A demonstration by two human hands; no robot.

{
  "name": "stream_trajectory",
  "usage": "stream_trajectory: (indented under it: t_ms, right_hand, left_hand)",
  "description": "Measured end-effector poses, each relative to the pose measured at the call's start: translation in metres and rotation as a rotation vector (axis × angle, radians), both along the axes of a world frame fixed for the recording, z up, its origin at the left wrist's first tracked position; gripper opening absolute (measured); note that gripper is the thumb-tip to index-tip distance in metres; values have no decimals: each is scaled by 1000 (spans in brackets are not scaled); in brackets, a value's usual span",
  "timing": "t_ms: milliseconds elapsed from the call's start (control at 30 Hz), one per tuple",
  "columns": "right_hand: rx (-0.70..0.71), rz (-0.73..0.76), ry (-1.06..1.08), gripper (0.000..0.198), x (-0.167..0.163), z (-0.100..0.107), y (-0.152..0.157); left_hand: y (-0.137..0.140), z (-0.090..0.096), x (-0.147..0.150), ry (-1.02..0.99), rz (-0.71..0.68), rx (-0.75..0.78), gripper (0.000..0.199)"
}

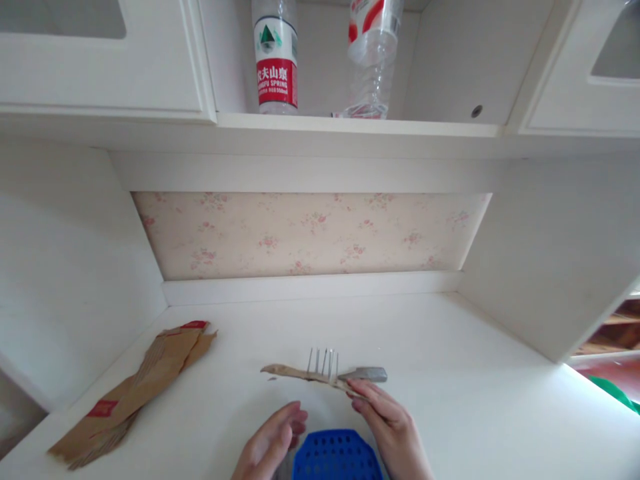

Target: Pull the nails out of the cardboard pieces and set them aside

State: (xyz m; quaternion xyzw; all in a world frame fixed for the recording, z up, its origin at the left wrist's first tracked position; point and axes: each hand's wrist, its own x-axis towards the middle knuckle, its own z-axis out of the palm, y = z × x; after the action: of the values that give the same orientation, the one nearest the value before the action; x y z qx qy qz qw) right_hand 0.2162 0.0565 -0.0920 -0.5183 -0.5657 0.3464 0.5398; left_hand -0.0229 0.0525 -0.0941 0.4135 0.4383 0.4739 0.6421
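A thin brown stick-like strip [293,372] with a pointed left end is pinched at its right end by my right hand [387,420]. Several thin metal prongs [324,362] rise along its far side; whether they are fixed to it I cannot tell. Just beyond my right fingertips lies a flat grey piece [371,374], partly hidden. My left hand [277,437] is half curled below the strip, apart from it, with nothing visible in its fingers. Between my hands at the bottom edge is a blue perforated plastic basket [337,447], cut off by the frame.
Torn brown cardboard [145,383] lies on the left of the white desktop [480,400]. White side panels flank it. Overhead, an open shelf [360,127] holds a labelled water bottle [277,73] and another clear bottle [371,73]. A green item [615,392] shows at far right.
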Motion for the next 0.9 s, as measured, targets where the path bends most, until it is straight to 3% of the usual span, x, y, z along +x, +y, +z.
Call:
stream_trajectory:
  t_ms: [133,267,500,667,900]
  right_hand:
    - [57,111,-232,27,5,-7,5]
    - [113,227,-401,31,8,-10,12]
    - [151,247,-576,41,14,-25,20]
    - [143,221,-550,40,14,-29,24]
    - [123,145,-458,36,-3,-9,33]
  left_hand:
    - [19,-7,1,-117,64,-115,69]
    - [38,-6,12,-211,-30,-155,49]
    - [60,-8,32,-311,-92,-190,35]
    - [62,-10,28,-340,-35,-220,30]
    - [58,-10,30,-353,5,-223,36]
